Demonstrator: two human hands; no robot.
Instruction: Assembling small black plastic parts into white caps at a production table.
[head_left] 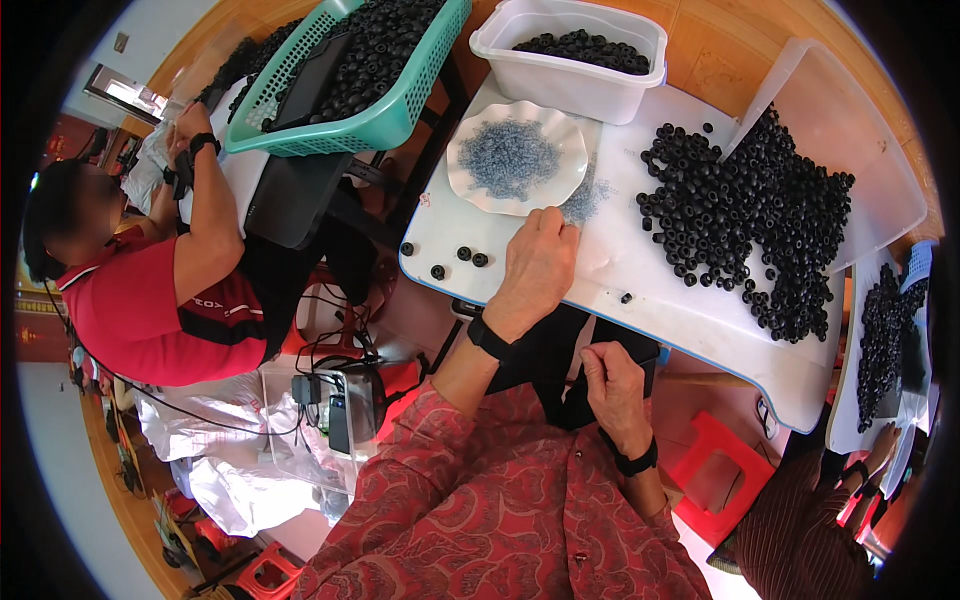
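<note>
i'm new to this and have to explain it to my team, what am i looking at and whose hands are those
No machine here: the left hand and right hand are bare and belong to whoever wears the camera. It sits on the head, looking down, and its wide lens bends straight edges. On the white table are a scalloped plate of small blue-grey beads, a big pile of black beads and a translucent bin. The left hand is by the plate's near edge; the right is between table and body. Anything held is too small to make out.
</note>
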